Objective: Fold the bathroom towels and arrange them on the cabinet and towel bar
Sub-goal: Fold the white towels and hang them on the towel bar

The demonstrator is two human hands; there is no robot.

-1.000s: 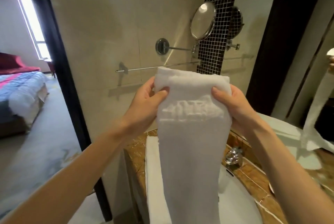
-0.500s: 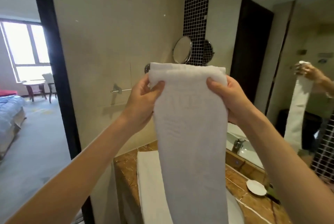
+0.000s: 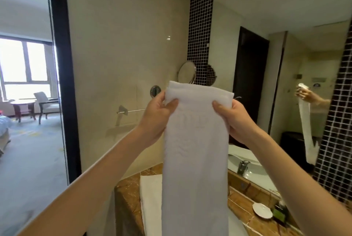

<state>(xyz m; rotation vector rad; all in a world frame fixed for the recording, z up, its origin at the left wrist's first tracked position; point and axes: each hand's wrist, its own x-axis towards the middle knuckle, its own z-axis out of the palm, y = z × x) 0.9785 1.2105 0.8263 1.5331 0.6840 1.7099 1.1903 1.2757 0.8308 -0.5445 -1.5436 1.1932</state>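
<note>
Head view: the long white terry towel (image 3: 196,150), folded into a narrow strip, hangs dead centre of the frame. The left grip (image 3: 156,119) and right grip (image 3: 234,119) each pinch a top corner, thumb in front and fingers curled behind. I'd guess it's held high so it drapes straight, ready for the thin chrome towel bar (image 3: 133,110) on the beige wall just left of it. Another folded white towel (image 3: 150,197) lies on the brown marble desk (image 3: 127,207), bottom centre.

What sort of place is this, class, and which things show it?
Most likely a hotel bathroom: a towel bar and round mirror on the wall, a stone vanity counter, and a bedroom through the doorway.
</note>
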